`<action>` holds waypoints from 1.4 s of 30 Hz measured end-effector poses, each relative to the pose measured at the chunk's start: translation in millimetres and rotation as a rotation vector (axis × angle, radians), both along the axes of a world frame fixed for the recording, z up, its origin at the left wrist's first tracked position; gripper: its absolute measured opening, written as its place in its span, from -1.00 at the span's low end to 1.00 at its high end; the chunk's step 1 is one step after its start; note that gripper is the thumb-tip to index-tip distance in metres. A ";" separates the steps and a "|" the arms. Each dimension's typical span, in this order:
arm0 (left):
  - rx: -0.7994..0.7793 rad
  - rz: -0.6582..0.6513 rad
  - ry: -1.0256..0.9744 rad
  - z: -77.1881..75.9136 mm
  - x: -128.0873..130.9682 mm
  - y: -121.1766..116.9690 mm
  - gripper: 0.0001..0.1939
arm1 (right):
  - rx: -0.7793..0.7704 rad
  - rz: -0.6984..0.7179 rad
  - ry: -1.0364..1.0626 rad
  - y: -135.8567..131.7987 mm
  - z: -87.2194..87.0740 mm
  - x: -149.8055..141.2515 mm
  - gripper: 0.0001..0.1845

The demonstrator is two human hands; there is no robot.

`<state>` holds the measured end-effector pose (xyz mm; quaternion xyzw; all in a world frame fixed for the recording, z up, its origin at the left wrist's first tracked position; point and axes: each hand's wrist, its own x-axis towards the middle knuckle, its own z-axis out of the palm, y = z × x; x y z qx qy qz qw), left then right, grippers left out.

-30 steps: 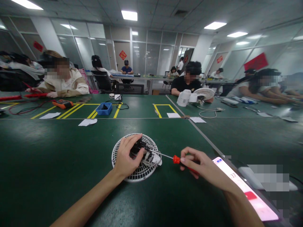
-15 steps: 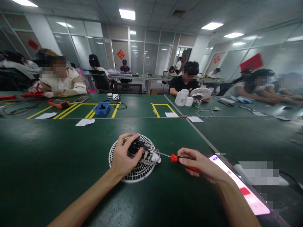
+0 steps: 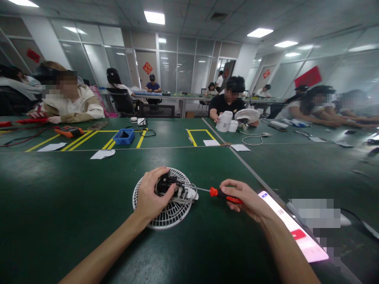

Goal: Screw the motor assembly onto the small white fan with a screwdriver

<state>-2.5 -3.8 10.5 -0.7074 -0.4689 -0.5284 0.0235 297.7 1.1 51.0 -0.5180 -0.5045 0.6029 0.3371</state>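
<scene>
A white round fan grille (image 3: 166, 216) lies flat on the green table (image 3: 59, 197) in front of me. On it sits a black motor block (image 3: 166, 183) with white parts and wires. My left hand (image 3: 151, 195) is closed around that block, thumb on its near side. My right hand (image 3: 245, 197) grips the red handle of a screwdriver (image 3: 220, 193). Its thin metal shaft points left and its tip reaches into the motor assembly.
A lit phone (image 3: 293, 227) lies by my right forearm. Farther back are a blue tray (image 3: 123, 137), paper slips, an orange meter (image 3: 68, 131) with cables, and yellow floor-tape marks. Other people sit at the far tables; one handles a white fan (image 3: 247, 116).
The view has drifted slightly, so everything sits a little further left and higher. Both hands keep their hold on the motor block and the screwdriver, tip still in the assembly.
</scene>
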 end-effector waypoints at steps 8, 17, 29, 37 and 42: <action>0.021 -0.036 0.005 0.0 0.6 -1.1 -0.55 | 0.089 -0.051 -0.013 0.5 2.2 5.9 -0.50; 0.021 -0.005 0.005 -1.8 1.8 -0.4 -0.54 | -0.003 0.038 -0.104 -4.7 6.2 -1.1 -0.43; -0.099 0.014 -0.068 -4.3 0.7 0.7 -0.21 | 0.204 -0.065 -0.093 -0.8 5.6 7.1 -0.44; -0.144 -0.002 -0.059 -5.2 -0.4 0.7 -0.51 | 0.140 -0.083 -0.102 -4.0 7.8 -0.6 -0.44; -0.143 -0.021 -0.103 -5.0 -0.7 1.6 -0.56 | -0.003 -0.007 -0.151 -4.7 9.8 0.0 -0.39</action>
